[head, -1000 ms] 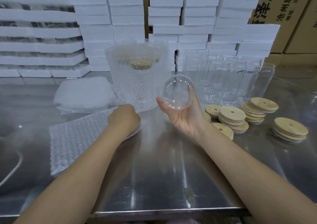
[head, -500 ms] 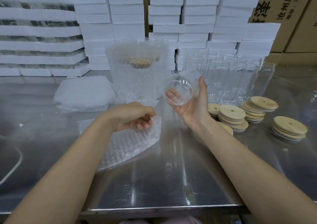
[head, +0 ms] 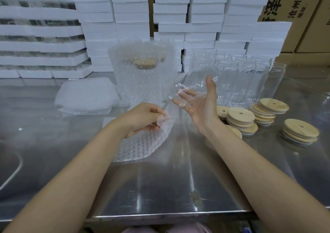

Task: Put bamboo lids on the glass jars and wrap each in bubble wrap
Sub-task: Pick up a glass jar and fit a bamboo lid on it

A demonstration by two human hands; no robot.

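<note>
My right hand holds a clear glass jar on its side above the steel table, thumb on the far side and fingers under the rim. My left hand pinches the upper edge of a bubble wrap sheet and lifts it off the table just left of the jar. Behind them stands a wrapped jar with a bamboo lid showing through the wrap. Several bare glass jars stand at the back right, and stacks of bamboo lids lie in front of them.
A pile of bubble wrap sheets lies at the back left. White foam boxes are stacked along the back, with cardboard cartons at the far right. Another lid stack sits near the table's right side.
My left hand dragged the bubble wrap sheet from the left toward the centre and lifted its edge. My right hand turned the jar and raised it slightly.
</note>
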